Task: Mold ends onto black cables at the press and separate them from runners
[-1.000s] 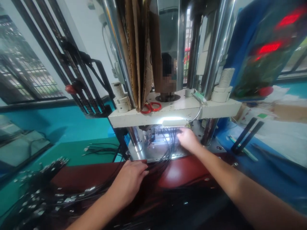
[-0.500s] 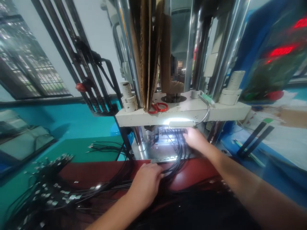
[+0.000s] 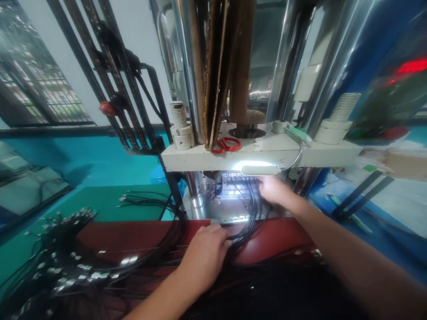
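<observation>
the left hand [image 3: 207, 249] grasps black cables [image 3: 255, 208] arching from the red worktop [image 3: 275, 235] to the far metal mold [image 3: 231, 191]; the right hand [image 3: 275, 191] is beside it, its fingers' hold too hidden to tell.

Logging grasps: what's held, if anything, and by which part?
Left hand seems to hold the black cables partway along, outside the press. Right hand, beside their far stretch: hold cannot be told.

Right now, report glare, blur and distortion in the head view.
Head view: the lamp glares white along its top; head view: soft shine on the red table; head view: red digits blurred past reading; head view: columns splay outward, probably lens distortion; head view: left-side cables look soft.
</observation>
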`<state>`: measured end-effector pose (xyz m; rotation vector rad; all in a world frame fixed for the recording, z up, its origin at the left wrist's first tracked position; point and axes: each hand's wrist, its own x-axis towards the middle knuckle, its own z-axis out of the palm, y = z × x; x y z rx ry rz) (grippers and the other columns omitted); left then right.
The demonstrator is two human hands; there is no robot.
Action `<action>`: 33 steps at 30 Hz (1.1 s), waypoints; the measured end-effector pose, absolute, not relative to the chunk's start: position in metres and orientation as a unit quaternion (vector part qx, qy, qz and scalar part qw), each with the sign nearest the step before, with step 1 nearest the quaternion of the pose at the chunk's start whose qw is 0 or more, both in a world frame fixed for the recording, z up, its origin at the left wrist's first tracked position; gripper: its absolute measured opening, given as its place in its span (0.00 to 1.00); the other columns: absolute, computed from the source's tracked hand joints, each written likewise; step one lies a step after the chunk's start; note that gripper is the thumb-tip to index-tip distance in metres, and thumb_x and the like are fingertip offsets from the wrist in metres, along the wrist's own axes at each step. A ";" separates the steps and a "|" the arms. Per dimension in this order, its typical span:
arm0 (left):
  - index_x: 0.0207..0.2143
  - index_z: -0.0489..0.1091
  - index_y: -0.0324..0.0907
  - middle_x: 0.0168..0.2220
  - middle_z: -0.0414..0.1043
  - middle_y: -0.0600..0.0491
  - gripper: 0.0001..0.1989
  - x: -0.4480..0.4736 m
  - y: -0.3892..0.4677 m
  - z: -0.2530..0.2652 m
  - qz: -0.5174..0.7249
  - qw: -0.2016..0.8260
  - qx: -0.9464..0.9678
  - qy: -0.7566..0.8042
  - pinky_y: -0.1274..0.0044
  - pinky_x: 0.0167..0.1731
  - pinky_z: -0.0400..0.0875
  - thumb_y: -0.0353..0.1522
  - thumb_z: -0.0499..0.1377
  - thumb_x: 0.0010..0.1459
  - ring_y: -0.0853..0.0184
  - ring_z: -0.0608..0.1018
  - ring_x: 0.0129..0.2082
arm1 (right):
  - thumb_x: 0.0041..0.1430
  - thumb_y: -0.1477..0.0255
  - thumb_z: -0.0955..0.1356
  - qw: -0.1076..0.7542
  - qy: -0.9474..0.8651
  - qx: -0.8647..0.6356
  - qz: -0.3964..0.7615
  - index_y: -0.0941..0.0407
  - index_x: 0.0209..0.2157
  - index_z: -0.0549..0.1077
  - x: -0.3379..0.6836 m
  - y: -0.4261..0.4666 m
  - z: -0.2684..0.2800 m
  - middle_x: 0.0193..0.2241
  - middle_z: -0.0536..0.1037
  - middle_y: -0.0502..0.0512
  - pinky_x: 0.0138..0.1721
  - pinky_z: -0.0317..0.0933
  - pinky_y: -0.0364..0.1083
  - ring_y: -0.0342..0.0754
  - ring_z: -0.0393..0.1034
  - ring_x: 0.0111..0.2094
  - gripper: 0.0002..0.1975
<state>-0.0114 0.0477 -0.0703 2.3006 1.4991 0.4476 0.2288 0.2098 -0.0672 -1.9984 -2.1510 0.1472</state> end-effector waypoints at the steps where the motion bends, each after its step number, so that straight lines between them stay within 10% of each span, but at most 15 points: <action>1: 0.37 0.72 0.43 0.37 0.72 0.50 0.10 -0.012 0.048 -0.069 0.174 0.183 0.809 0.530 0.70 0.43 0.65 0.35 0.52 0.64 0.61 0.73 0.40 | 0.59 0.69 0.64 0.102 -0.730 -0.674 0.048 0.51 0.50 0.74 0.230 0.211 -0.067 0.45 0.78 0.60 0.44 0.64 0.50 0.56 0.73 0.44 0.18; 13: 0.42 0.71 0.45 0.41 0.70 0.50 0.11 -0.017 0.055 -0.073 0.253 0.197 0.795 0.514 0.70 0.46 0.66 0.37 0.51 0.65 0.63 0.72 0.42 | 0.62 0.64 0.61 0.149 -0.761 -0.631 0.024 0.49 0.53 0.73 0.224 0.210 -0.074 0.56 0.69 0.58 0.56 0.51 0.54 0.59 0.57 0.58 0.20; 33: 0.40 0.70 0.45 0.40 0.69 0.52 0.09 -0.018 0.052 -0.069 0.246 0.224 0.788 0.519 0.72 0.45 0.64 0.32 0.50 0.65 0.64 0.71 0.42 | 0.59 0.66 0.64 0.144 -0.754 -0.641 0.004 0.54 0.46 0.78 0.208 0.218 -0.069 0.46 0.77 0.60 0.54 0.55 0.55 0.57 0.65 0.53 0.17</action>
